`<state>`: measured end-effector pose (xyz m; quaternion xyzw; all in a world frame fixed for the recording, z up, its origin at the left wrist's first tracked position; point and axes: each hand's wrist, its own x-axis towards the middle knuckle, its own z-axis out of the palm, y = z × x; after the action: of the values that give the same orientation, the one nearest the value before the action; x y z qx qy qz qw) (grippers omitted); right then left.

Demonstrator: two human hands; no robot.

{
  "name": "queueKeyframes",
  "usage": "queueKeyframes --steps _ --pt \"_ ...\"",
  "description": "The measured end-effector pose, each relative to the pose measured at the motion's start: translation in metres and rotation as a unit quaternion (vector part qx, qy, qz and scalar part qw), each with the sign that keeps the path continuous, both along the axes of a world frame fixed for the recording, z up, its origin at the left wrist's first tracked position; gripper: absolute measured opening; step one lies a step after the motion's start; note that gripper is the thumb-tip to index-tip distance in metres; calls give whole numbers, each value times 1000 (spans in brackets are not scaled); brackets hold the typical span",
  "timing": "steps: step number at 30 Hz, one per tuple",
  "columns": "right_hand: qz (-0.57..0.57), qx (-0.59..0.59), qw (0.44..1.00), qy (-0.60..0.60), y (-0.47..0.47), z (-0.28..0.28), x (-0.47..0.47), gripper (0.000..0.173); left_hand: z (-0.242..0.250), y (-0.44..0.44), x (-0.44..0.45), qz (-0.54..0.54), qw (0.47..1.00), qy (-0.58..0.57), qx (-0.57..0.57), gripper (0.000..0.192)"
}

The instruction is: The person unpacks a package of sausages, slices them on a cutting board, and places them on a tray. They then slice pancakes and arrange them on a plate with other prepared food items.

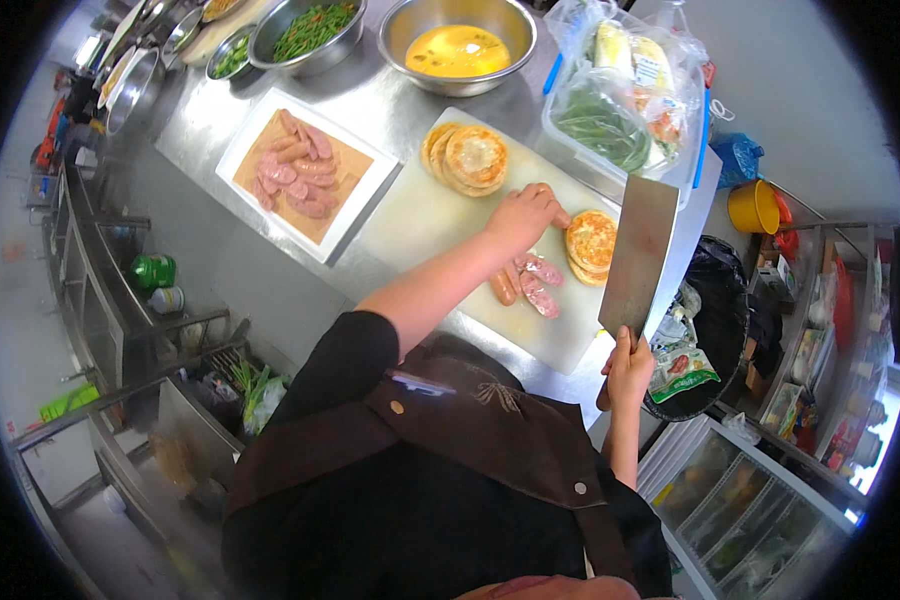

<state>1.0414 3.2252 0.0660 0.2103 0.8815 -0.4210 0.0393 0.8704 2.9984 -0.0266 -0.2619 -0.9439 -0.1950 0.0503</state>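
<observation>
My right hand (pixel 627 369) grips the handle of a cleaver (pixel 640 259), its broad blade pointing up over the cutting board's right edge. Over the white cutting board (pixel 412 221), my left hand (pixel 523 217) reaches between two stacks of flatbreads, its fingertips at a reddish-brown piece that looks like sausage (pixel 561 219). Several round flatbreads (pixel 476 159) are stacked at the board's far end, and a smaller stack (pixel 592 238) lies by its right edge. Whole and split sausages (pixel 538 294) rest below my left wrist. More cut sausages (pixel 300 169) fill part of a white tray (pixel 241 133).
A steel bowl of beaten egg (pixel 457 84) stands at the back, with a bowl of chopped green vegetables (pixel 270 56) to its left. A plastic bin (pixel 581 161) of bagged vegetables is at back right. A black-lined trash bin (pixel 709 300) stands beside the table.
</observation>
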Motion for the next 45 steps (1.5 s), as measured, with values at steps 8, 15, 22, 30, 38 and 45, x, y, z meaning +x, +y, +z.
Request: queueKeyframes --steps 8,15,22,30,38,45 --pt "-33 -78 996 -9 4 -10 26 34 -23 32 -46 -91 982 -26 -164 20" --pt "137 -91 965 -204 -29 5 14 26 59 -103 47 285 883 -253 276 32" --pt "298 -3 945 -138 -83 -49 12 25 -55 -125 146 346 781 -416 312 43" --pt "276 22 951 -139 -88 -29 -1 24 -54 -41 137 364 812 -310 334 50" --pt "304 86 948 -39 -86 -34 21 26 -56 -51 142 331 795 -359 359 37" --pt "303 154 927 -158 -89 6 29 27 -42 -47 139 349 765 -394 371 34"
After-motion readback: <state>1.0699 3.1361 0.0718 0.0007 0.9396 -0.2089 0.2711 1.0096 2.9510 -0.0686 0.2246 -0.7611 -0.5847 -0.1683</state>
